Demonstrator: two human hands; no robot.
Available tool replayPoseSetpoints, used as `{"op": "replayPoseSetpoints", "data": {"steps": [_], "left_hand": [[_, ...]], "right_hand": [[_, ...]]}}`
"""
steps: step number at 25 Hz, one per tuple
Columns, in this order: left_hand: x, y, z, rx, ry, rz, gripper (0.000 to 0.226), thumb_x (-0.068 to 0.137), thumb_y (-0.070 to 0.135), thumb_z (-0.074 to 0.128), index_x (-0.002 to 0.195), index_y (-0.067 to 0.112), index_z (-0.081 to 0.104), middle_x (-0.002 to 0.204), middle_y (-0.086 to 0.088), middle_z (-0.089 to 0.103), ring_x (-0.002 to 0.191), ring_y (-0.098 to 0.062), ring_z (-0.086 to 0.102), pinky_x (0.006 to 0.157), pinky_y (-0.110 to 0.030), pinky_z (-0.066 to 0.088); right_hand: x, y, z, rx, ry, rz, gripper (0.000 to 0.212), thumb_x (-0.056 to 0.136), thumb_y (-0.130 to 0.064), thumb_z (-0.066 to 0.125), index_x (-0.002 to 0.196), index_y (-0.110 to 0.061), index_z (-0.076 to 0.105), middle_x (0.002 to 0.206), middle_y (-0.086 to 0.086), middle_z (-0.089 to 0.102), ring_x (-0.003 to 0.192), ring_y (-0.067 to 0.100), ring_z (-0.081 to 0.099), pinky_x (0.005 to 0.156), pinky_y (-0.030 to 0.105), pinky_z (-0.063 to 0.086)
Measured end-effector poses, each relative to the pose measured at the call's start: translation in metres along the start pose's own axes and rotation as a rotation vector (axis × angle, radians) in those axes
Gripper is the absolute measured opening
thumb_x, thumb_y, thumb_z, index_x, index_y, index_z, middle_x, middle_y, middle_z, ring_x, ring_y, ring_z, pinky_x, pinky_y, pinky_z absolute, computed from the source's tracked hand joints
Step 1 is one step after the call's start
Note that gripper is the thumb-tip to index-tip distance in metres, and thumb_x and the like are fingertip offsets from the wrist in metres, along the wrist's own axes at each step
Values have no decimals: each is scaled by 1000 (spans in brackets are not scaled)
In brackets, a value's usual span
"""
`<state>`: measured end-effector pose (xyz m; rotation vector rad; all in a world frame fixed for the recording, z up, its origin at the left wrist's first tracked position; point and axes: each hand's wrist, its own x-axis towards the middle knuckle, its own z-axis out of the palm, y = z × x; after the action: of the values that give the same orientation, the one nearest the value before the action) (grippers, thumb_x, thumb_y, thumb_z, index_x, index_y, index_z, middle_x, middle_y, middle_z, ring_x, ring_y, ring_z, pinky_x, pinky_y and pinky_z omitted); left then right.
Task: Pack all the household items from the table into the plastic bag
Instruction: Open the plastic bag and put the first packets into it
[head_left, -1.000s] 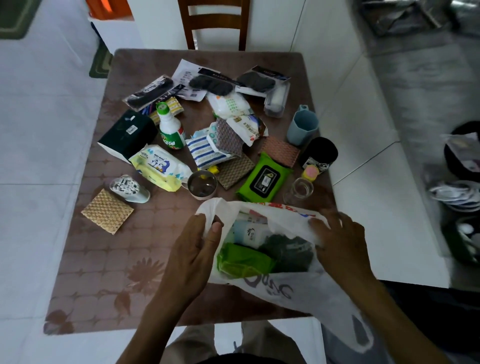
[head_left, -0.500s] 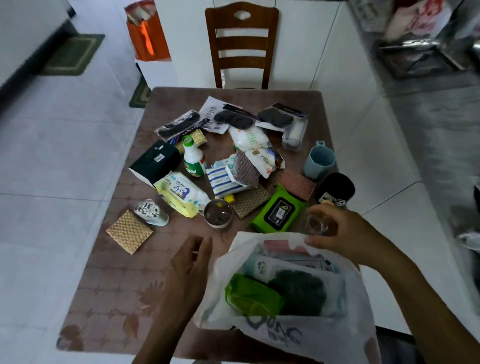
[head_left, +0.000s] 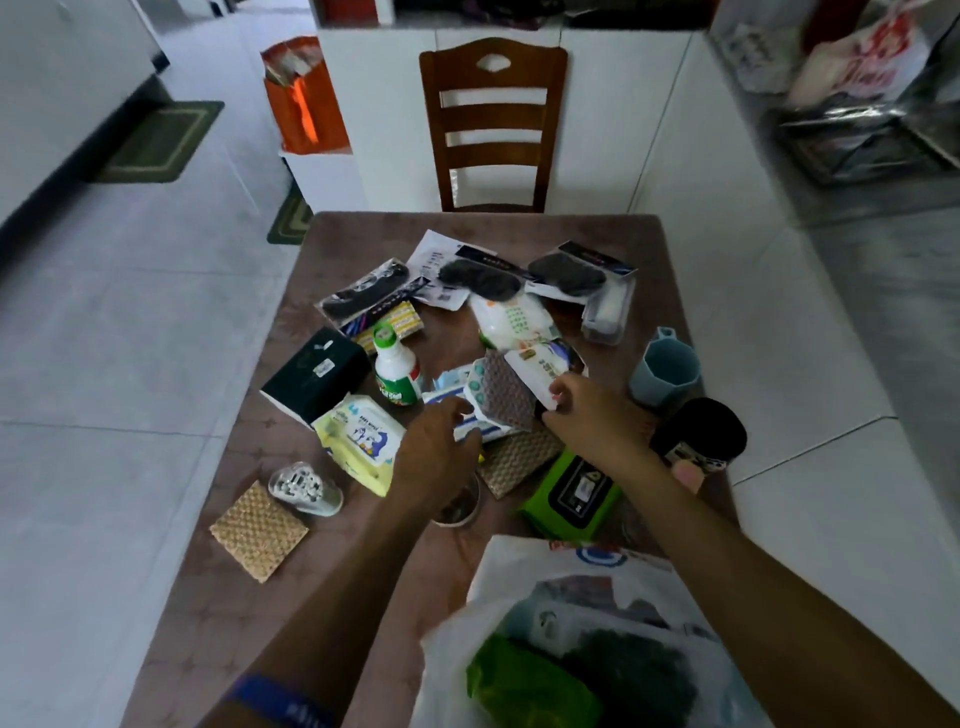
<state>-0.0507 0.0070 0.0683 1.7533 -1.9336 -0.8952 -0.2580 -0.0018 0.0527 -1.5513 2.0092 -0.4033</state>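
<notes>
Nearest the camera, the white plastic bag (head_left: 519, 587) sits open at the table's near edge, with a green pack (head_left: 524, 686), something dark and fuzzy and a pale packet visible inside. It rests on the brown patterned table (head_left: 218, 582), pale floor tiles on either side. Just past the bag: a woven tan coaster (head_left: 258, 530), a small clear jar on its side (head_left: 304, 488), a green wipes pack (head_left: 571, 491), and a little metal cup (head_left: 460, 506) half hidden under the left wrist. The left hand (head_left: 434, 452) hangs over the blue-striped packet (head_left: 467, 421), fingers curled down; whether it grips anything, can't tell. The right hand (head_left: 592, 415) pinches the edge of a white pouch (head_left: 540, 371). Around them, a yellow baby-wipes pack (head_left: 361, 436), a green-capped bottle (head_left: 397, 376), a dark box (head_left: 314, 379). Right side, a blue mug (head_left: 665, 371) and a black cup (head_left: 698, 434), contents not visible. Farther back, packaged dark eye masks (head_left: 480, 278). Beyond the table, a wooden chair (head_left: 493, 124) and an orange bag (head_left: 304, 101).
</notes>
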Motion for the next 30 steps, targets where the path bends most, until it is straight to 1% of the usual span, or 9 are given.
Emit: {"op": "replayPoseSetpoints", "data": {"steps": [4,9,12,16,19,23,25,28,30], "left_hand": [[27,-12,15,-87,-10,83,25,89,16,63,114,14,63,112,-4,67,101,-21,61,87,-36,49],[20,-21,11,-195,-15,75,21,88,14,64,108,20,64,107,5,67,94,-12,62,79,-25,49],[24,-2,3,-221,4,129,30,85,13,69,114,14,62,112,-2,67,102,-20,64,86,-36,53],[20,52,-19,-348,-207,192,88,70,35,84,144,23,38,138,0,54,125,-13,52,101,-34,46],[-7,88,-20,-721,-484,181,52,75,26,81,123,23,62,116,-2,72,104,-19,69,86,-40,58],[-66,108,8,-865,-352,71,19,87,22,70,105,22,71,102,2,77,91,-20,74,76,-38,61],[-88,99,17,-752,-353,146,12,93,23,62,102,24,70,97,4,76,89,-18,73,73,-32,59],[-112,61,21,-36,-53,493,20,95,26,58,82,15,67,77,-2,67,73,-22,62,66,-38,50],[-134,46,31,223,-210,587,17,91,28,57,84,18,68,82,-1,68,74,-20,62,67,-38,53]], "right_hand": [[62,27,41,-274,9,95,54,84,-32,62,133,-18,43,126,13,57,106,35,59,77,37,47],[89,41,37,-113,88,-15,33,93,-16,55,125,-12,62,125,16,60,109,33,57,91,37,48],[61,33,-12,176,208,-143,15,95,-16,55,103,-8,65,105,7,54,95,25,59,77,34,47],[-37,9,-69,892,10,-146,13,94,-31,53,95,-29,65,91,-8,71,80,5,69,60,21,53],[-95,-2,-76,1326,85,-87,19,93,-32,57,108,-28,69,109,3,73,100,20,70,75,35,59],[-161,9,-53,1380,-75,11,42,82,-28,70,122,-38,64,124,4,68,111,28,67,80,46,58],[-191,27,-47,1253,-56,77,43,74,-19,74,106,-47,70,116,-2,72,103,25,70,72,44,61],[-227,71,-58,991,-25,71,48,70,-22,78,112,-41,68,113,-7,73,102,17,70,73,30,60],[-244,97,-66,773,-122,68,53,72,-25,81,117,-46,64,114,-13,72,104,10,69,81,28,58]]}}
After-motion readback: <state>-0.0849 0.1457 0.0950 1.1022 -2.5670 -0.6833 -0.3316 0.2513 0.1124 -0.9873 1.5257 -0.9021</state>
